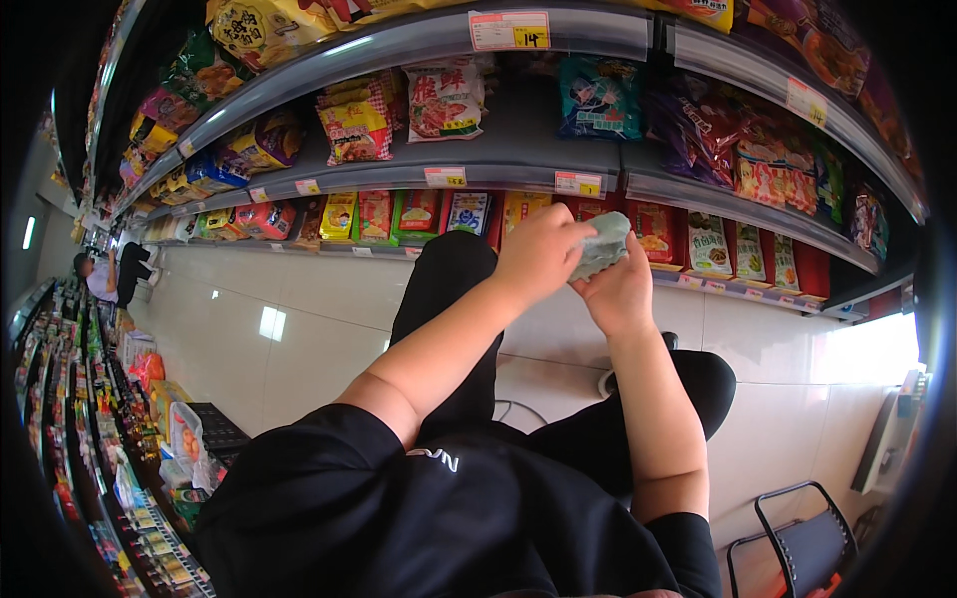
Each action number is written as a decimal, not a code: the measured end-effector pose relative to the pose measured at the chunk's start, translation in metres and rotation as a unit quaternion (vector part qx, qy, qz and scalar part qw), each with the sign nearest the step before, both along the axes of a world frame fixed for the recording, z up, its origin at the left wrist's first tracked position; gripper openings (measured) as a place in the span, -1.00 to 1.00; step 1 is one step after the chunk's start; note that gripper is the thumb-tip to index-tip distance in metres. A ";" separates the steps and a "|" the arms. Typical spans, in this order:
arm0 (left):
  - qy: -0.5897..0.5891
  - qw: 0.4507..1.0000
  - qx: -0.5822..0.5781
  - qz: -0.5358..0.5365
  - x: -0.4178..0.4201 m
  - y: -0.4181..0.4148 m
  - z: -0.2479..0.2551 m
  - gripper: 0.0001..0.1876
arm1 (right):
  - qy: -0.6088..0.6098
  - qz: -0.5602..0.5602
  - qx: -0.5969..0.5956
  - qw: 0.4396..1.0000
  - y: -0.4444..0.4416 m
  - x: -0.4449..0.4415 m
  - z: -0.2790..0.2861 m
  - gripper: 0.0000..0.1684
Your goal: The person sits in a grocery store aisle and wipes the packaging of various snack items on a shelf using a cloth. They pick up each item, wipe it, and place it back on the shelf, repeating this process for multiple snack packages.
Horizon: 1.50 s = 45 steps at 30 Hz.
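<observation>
Between my two hands is a crumpled pale green-grey cloth [604, 243], held in front of the lower shelf. My left hand [540, 250] pinches its left side with the fingertips. From below and the right, my right hand [622, 288] grips the same cloth, thumb up along its edge. Just behind the cloth stand red and green snack packets [650, 228] on the bottom shelf. Above them, the middle shelf [516, 153] carries a teal bag [600, 97], a white and red bag [445, 99] and a yellow and red bag [355, 127].
Price tags line the shelf edges [576, 34]. A folding chair [811, 542] stands on the tiled floor at lower right. Another person [112, 276] sits far down the aisle at left. Shelves of goods [90, 418] and a black crate [217, 426] are at left.
</observation>
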<state>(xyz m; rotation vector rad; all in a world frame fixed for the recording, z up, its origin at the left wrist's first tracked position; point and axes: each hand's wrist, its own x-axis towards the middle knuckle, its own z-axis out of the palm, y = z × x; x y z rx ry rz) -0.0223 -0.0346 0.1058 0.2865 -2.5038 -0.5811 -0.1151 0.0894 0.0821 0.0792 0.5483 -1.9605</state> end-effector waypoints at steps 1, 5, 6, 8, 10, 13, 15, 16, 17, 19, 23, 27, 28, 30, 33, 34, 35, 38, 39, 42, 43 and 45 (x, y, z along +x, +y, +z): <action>-0.016 1.000 -0.021 -0.018 0.003 0.001 -0.003 -0.72 | 0.017 -0.001 0.027 0.999 -0.001 -0.002 -0.001 -0.49; -0.019 0.994 -0.033 -0.100 0.011 0.003 -0.010 -0.71 | 0.102 -0.023 0.124 0.987 -0.002 -0.009 -0.010 -0.60; -0.034 0.991 -0.011 -0.126 0.012 0.000 -0.008 -0.67 | 0.130 -0.036 0.144 0.980 -0.004 -0.008 -0.015 -0.59; -0.043 0.989 0.056 -0.126 0.013 -0.007 -0.003 -0.69 | 0.144 -0.055 0.167 0.974 -0.005 -0.009 -0.017 -0.57; -0.030 0.987 0.113 -0.106 0.011 -0.020 0.001 -0.72 | 0.117 -0.063 0.170 0.976 -0.007 -0.012 -0.012 -0.56; 0.026 0.983 0.174 -0.058 -0.001 -0.050 0.002 -0.78 | 0.198 -0.106 0.167 0.960 -0.014 -0.020 -0.014 -0.57; 0.005 0.976 0.218 -0.004 -0.008 -0.064 0.005 -0.78 | 0.226 -0.113 0.186 0.950 -0.017 -0.027 -0.011 -0.59; -0.006 0.970 0.241 0.016 -0.010 -0.069 0.009 -0.77 | 0.249 -0.124 0.194 0.941 -0.018 -0.031 -0.012 -0.59; 0.009 0.971 0.238 0.021 -0.013 -0.071 0.009 -0.76 | 0.272 -0.136 0.202 0.931 -0.020 -0.035 -0.013 -0.58; 0.024 0.975 0.220 0.030 -0.014 -0.082 0.005 -0.75 | 0.321 -0.141 0.211 0.912 -0.025 -0.038 -0.011 -0.56; 0.041 0.968 0.246 0.037 -0.014 -0.095 -0.008 -0.73 | 0.450 -0.129 0.255 0.846 -0.039 -0.044 0.002 -0.53; 0.079 0.959 0.271 0.029 -0.018 -0.105 -0.019 -0.75 | 0.638 -0.106 0.259 0.717 -0.068 -0.058 0.027 -0.60; 0.090 0.964 0.249 0.027 -0.024 -0.106 -0.020 -0.76 | 0.683 -0.096 0.264 0.674 -0.074 -0.063 0.033 -0.62; 0.090 0.950 0.297 0.030 -0.034 -0.116 -0.020 -0.76 | 0.760 -0.149 0.241 0.585 -0.097 -0.067 0.026 -0.69; 0.086 0.929 0.357 0.044 -0.051 -0.131 -0.017 -0.71 | 0.777 -0.174 0.248 0.551 -0.125 -0.066 0.036 -0.71; 0.092 0.914 0.392 0.051 -0.059 -0.125 -0.008 -0.69 | 0.770 -0.175 0.253 0.559 -0.129 -0.064 0.041 -0.72; 0.098 0.897 0.426 0.059 -0.066 -0.123 -0.003 -0.68 | 0.760 -0.184 0.246 0.572 -0.134 -0.065 0.042 -0.71; 0.092 0.868 0.479 0.090 -0.087 -0.132 0.004 -0.61 | 0.732 -0.218 0.226 0.604 -0.146 -0.065 0.036 -0.67; 0.076 0.861 0.489 0.115 -0.092 -0.137 0.009 -0.60 | 0.731 -0.233 0.217 0.604 -0.147 -0.065 0.032 -0.65; 0.099 0.814 0.568 0.078 -0.107 -0.192 -0.006 -0.52 | 0.741 -0.261 0.185 0.590 -0.151 -0.067 0.012 -0.64; 0.116 0.784 0.607 0.056 -0.112 -0.200 -0.008 -0.50 | 0.752 -0.265 0.174 0.578 -0.151 -0.070 0.003 -0.66; 0.081 0.856 0.502 0.093 -0.126 -0.207 -0.017 -0.45 | 0.754 -0.261 0.159 0.581 -0.154 -0.075 -0.008 -0.69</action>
